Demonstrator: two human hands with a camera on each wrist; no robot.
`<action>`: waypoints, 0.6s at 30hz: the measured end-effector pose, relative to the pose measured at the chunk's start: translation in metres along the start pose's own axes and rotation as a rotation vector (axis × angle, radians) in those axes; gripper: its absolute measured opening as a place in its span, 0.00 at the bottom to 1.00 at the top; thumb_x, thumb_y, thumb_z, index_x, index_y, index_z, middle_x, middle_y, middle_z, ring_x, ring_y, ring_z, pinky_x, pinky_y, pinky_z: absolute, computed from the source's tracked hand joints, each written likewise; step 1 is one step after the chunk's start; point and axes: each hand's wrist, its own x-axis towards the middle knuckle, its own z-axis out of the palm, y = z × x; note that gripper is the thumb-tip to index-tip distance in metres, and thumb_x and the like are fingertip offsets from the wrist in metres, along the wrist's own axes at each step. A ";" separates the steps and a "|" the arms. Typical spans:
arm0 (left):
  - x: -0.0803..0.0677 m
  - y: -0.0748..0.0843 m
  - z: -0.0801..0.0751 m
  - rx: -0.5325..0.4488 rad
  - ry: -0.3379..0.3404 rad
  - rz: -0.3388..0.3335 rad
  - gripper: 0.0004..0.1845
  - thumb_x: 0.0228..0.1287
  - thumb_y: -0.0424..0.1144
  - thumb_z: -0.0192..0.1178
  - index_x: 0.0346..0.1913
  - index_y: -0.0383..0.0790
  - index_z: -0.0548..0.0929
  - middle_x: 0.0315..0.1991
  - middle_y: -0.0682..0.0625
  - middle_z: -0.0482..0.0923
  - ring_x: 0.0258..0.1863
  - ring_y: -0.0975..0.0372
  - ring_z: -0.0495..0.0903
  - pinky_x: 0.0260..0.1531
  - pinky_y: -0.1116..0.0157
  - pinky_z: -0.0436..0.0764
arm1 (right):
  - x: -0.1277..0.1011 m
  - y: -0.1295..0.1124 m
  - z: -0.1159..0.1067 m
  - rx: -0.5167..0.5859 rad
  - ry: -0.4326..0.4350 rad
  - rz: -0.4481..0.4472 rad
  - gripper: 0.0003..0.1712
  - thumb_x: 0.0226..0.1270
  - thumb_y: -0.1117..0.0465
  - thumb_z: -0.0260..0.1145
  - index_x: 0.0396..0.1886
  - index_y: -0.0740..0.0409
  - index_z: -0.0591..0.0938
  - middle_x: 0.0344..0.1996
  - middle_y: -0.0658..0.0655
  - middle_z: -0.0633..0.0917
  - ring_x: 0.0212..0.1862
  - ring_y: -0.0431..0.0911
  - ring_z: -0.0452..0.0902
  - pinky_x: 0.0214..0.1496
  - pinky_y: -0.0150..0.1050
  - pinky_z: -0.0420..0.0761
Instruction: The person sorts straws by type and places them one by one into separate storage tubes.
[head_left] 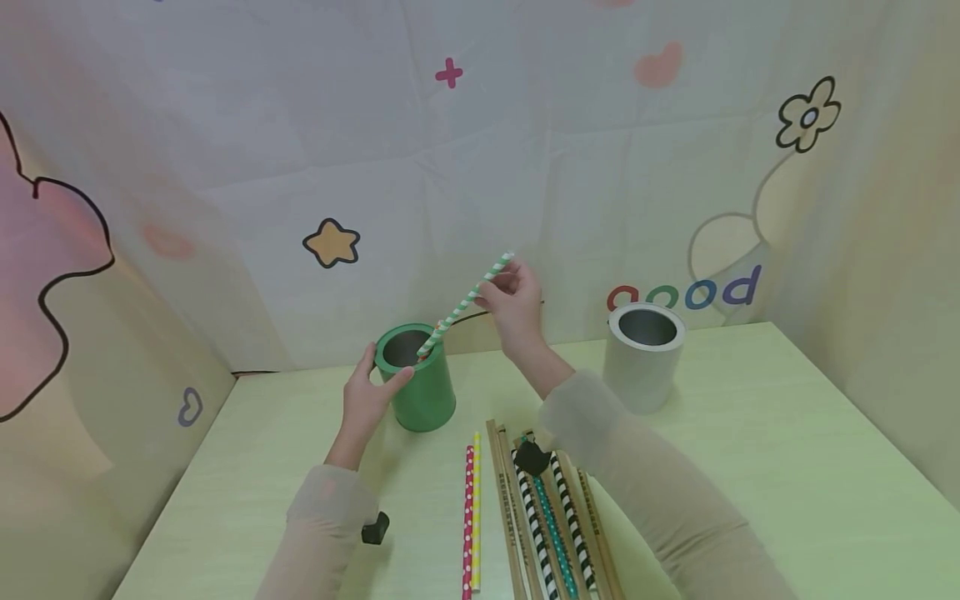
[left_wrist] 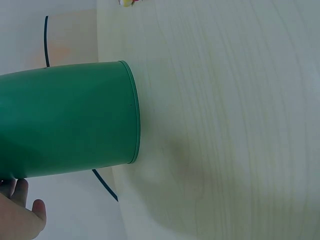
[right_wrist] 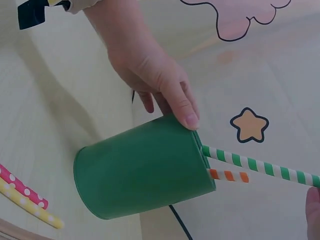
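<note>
A green cylindrical cup [head_left: 426,402] stands upright at the back of the table. My left hand [head_left: 364,403] grips its left side, the thumb at the rim and fingers round the side, as the right wrist view also shows. Between thumb and fingers my right hand [head_left: 521,310] pinches a green-and-white striped paper straw [head_left: 474,293] near its upper end. That straw slants down to the right side of the cup's mouth, its lower end inside the rim. An orange-and-white striped straw [right_wrist: 231,175] pokes out of the cup beside it.
To the right stands a white cup [head_left: 639,377]. In front lie a pink dotted straw [head_left: 468,517], a yellow straw [head_left: 476,500] and a row of brown, black-striped and teal straws [head_left: 555,533]. A printed cloth [head_left: 300,108] hangs behind the table.
</note>
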 end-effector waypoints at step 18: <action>0.000 0.000 -0.001 -0.001 0.002 -0.010 0.48 0.50 0.58 0.60 0.69 0.45 0.47 0.69 0.47 0.49 0.69 0.56 0.46 0.66 0.52 0.48 | -0.016 0.051 0.012 -0.258 -0.083 0.067 0.09 0.55 0.69 0.61 0.37 0.63 0.72 0.28 0.52 0.77 0.30 0.38 0.73 0.33 0.32 0.79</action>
